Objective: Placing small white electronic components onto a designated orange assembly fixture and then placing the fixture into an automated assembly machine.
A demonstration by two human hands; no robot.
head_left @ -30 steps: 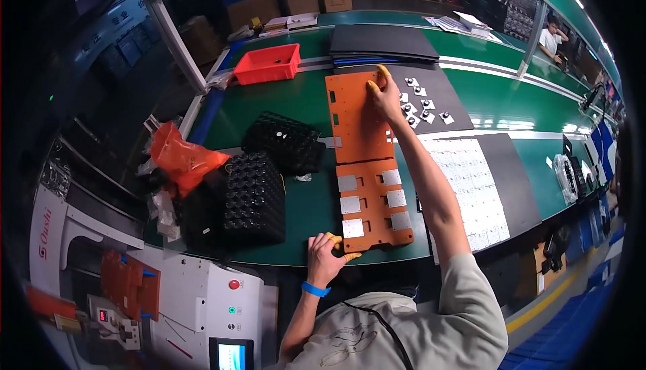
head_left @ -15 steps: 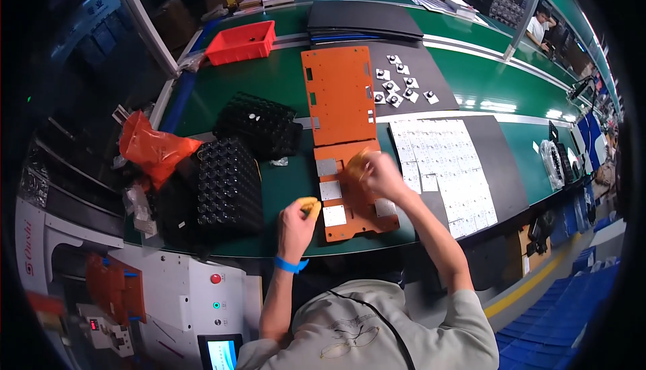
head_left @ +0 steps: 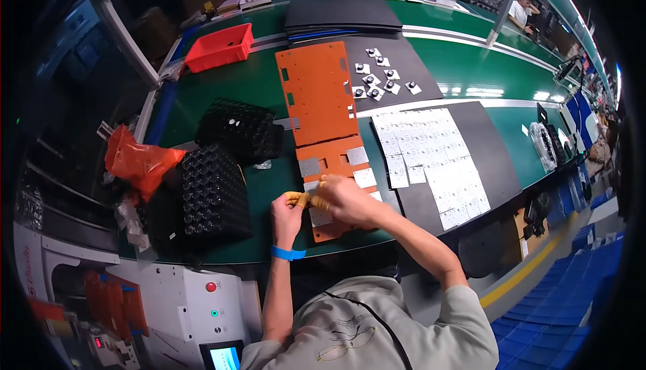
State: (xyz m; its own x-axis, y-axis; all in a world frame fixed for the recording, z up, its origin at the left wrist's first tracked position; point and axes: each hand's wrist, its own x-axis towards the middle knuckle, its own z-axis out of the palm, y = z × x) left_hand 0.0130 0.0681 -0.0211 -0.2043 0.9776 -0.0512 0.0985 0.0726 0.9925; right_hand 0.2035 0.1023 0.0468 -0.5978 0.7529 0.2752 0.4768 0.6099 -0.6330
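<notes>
A worker's left hand (head_left: 288, 210) and right hand (head_left: 344, 198) meet over the near orange fixture plate (head_left: 331, 180) on the green desk (head_left: 464, 67), both pinching a small yellow piece (head_left: 301, 199) between yellow-tipped fingers. The plate carries grey square parts (head_left: 356, 156); black cell trays (head_left: 214, 191) sit just left. With the piece held above the plate's edge, a loosened pinch could likely drop it, or a sleeve could nudge the seated squares out of line.
</notes>
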